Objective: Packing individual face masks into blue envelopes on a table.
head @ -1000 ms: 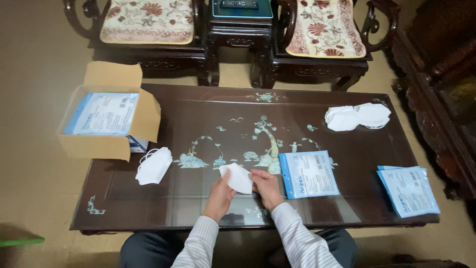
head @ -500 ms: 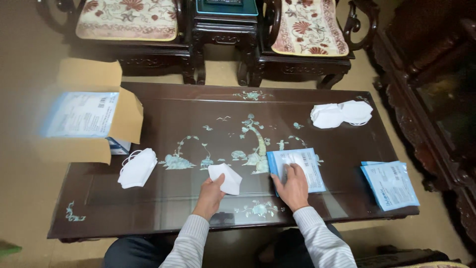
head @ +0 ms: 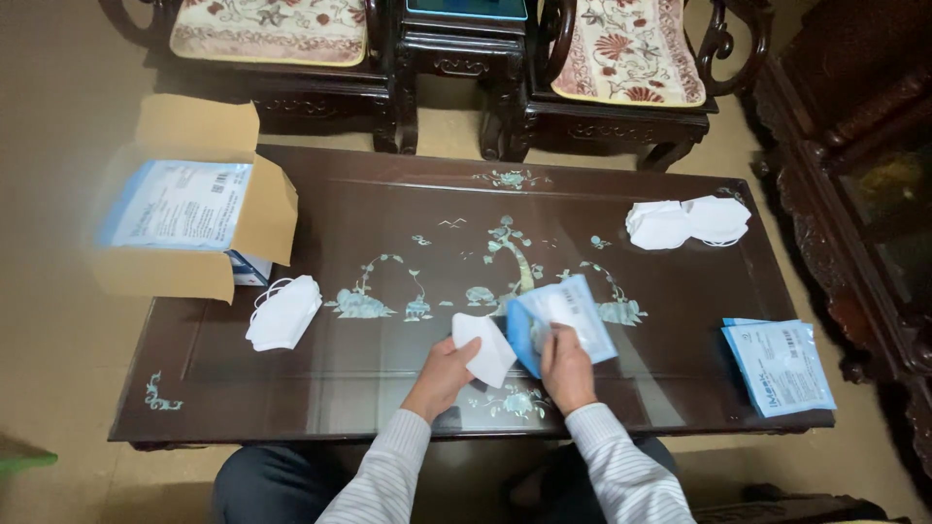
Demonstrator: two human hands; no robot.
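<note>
White folded mask (head: 485, 347) sat pinched in the left hand (head: 445, 373) above the dark inlaid surface (head: 388, 194), just left of the blue-and-white pouch (head: 563, 320), on which the right hand (head: 566, 367) was clamped, tilting it up off the glass. Left of that pouch a cardboard box (head: 194, 218) and a loose mask (head: 284, 312) lay well apart from it; right of it lay more pouches (head: 777, 364), with a mask pile (head: 687, 221) farther back.

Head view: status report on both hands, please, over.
Left hand holds folded white mask. Right hand grips blue pouch, lifted off table. Nothing between them.
</note>
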